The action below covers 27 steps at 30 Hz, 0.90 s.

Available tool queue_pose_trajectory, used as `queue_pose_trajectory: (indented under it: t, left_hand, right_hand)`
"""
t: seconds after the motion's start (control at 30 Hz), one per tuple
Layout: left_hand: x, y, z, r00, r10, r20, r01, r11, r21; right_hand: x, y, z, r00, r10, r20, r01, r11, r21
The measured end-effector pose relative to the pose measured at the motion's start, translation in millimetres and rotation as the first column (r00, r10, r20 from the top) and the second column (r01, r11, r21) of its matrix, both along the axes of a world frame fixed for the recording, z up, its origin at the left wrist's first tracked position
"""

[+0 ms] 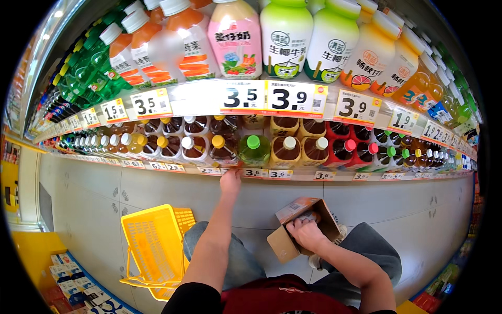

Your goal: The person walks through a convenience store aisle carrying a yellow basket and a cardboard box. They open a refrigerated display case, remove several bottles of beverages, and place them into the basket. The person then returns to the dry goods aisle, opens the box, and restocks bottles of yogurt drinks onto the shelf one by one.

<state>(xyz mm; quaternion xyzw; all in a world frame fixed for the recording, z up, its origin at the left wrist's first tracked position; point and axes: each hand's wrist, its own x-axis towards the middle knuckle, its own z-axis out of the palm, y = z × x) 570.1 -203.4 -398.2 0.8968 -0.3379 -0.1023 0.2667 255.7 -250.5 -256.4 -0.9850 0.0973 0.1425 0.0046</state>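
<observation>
My left hand (pixel 230 183) reaches forward to the front edge of the lower shelf, its fingertips at the price rail (pixel 255 173) beneath a green-capped bottle (pixel 254 151). What those fingertips hold, if anything, is hidden. My right hand (pixel 308 234) is curled at the mouth of an opened cardboard box (pixel 327 219), between my legs. One brown flap (pixel 283 245) of the box is folded outward. Partly visible inside, beyond my knuckles, is a packaged item (pixel 312 216). The right fingertips are out of sight, so their grip cannot be told.
On the upper shelf stand pink-labelled (pixel 235 43), green-and-white (pixel 286 43) and orange drink bottles. Large brown drink bottles (pixel 188 147) and red ones (pixel 341 151) line the lower shelf. A yellow plastic basket (pixel 151 235) is on the tiled floor (pixel 157 192) by my left leg. Stacked cartons (pixel 78 282) lie behind left.
</observation>
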Motion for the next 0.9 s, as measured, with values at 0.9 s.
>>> queue_pose_trajectory:
  t: [0.9]
  left_hand:
    - [9, 41, 96, 0.982, -0.029, -0.189, 0.004, 0.991, -0.131]
  right_hand:
    - [-97, -52, 227, 0.197, -0.965, 0.176, 0.254, 0.223, 0.941]
